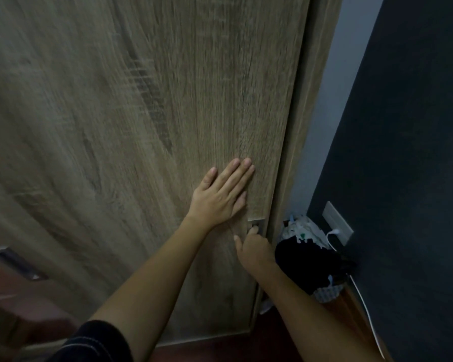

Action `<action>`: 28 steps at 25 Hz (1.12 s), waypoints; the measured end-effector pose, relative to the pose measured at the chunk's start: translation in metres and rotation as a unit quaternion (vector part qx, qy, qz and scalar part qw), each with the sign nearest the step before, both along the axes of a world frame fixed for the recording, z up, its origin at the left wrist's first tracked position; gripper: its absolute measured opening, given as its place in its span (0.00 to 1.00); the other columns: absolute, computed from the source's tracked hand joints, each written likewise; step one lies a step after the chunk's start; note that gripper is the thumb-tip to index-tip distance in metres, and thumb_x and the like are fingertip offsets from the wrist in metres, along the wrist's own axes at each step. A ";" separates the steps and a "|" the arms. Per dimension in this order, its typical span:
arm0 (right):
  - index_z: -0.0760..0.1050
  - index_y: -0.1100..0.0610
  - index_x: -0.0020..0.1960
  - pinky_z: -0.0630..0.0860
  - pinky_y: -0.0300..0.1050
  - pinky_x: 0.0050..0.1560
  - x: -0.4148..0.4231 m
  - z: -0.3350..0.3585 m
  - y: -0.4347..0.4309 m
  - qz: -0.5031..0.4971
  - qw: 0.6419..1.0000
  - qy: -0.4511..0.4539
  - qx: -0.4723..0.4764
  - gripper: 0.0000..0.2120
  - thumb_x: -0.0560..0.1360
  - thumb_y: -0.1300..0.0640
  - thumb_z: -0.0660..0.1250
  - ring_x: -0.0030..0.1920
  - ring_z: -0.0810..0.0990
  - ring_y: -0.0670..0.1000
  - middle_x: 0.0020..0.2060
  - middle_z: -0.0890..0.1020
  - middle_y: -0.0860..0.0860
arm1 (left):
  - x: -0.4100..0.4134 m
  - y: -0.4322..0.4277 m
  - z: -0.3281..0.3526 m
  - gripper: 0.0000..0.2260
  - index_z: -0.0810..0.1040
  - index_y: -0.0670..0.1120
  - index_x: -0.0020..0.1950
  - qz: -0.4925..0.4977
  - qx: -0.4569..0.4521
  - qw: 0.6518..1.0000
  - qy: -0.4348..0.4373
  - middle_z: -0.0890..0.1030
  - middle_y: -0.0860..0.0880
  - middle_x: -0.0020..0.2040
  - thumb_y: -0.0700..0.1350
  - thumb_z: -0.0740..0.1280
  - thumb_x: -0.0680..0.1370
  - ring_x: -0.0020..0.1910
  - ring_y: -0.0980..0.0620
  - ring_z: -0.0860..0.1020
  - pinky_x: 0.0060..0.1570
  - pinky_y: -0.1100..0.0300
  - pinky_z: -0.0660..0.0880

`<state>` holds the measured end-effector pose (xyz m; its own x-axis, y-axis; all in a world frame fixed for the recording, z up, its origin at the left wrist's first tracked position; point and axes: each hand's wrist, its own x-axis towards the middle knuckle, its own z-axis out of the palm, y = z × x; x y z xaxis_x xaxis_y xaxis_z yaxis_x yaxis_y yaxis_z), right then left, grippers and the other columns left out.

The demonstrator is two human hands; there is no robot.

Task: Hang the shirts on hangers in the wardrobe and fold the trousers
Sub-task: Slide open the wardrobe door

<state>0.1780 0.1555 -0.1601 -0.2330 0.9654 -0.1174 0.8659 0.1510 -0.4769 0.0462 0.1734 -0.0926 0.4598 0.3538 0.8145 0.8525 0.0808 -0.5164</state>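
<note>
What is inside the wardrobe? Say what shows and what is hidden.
Nothing inside shows. The door covers it in this view, so the contents are hidden. The left hand lies flat on the door; the right hand hooks into its handle.

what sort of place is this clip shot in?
Probably a bedroom at home: a tall wood-grain wardrobe door with a recessed pull, a heap of clothes in the corner beside it, and a wall socket with a white cable plugged in.
</note>
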 end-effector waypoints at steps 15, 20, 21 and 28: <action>0.60 0.61 0.70 0.75 0.48 0.53 -0.141 -0.003 -0.074 0.002 1.000 -0.024 0.019 0.24 0.80 0.47 0.54 0.58 0.78 0.55 0.58 0.78 0.57 | -0.143 -0.073 0.000 0.28 0.57 0.47 0.76 0.019 0.004 1.000 0.008 0.47 0.49 0.78 0.55 0.57 0.78 0.77 0.52 0.49 0.72 0.52 0.42; 0.59 0.62 0.69 0.74 0.47 0.54 -0.214 -0.004 -0.107 0.018 0.999 -0.023 0.012 0.24 0.80 0.48 0.54 0.60 0.77 0.58 0.59 0.78 0.59 | -0.214 -0.109 0.000 0.30 0.56 0.46 0.76 0.028 0.009 1.000 0.010 0.47 0.49 0.78 0.55 0.58 0.77 0.77 0.52 0.49 0.72 0.52 0.43; 0.59 0.62 0.69 0.74 0.47 0.54 -0.228 -0.005 -0.114 0.026 0.999 -0.022 0.009 0.23 0.80 0.48 0.54 0.59 0.77 0.58 0.58 0.78 0.58 | -0.229 -0.117 0.000 0.30 0.56 0.46 0.76 0.033 0.010 0.999 0.012 0.47 0.48 0.78 0.55 0.58 0.77 0.77 0.52 0.48 0.72 0.52 0.43; 0.61 0.63 0.67 0.74 0.48 0.52 -0.310 -0.005 -0.152 0.098 0.994 -0.052 0.023 0.18 0.83 0.53 0.49 0.58 0.79 0.57 0.57 0.80 0.58 | -0.322 -0.167 0.002 0.30 0.52 0.45 0.77 0.070 0.009 0.997 0.031 0.46 0.48 0.78 0.54 0.56 0.78 0.77 0.51 0.47 0.73 0.51 0.41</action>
<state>-0.1319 0.0032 -0.1655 -0.4051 0.9078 -0.1083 0.8625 0.3402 -0.3746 -0.2760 0.0068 -0.0909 0.4569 0.4037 0.7926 0.7981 0.2074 -0.5657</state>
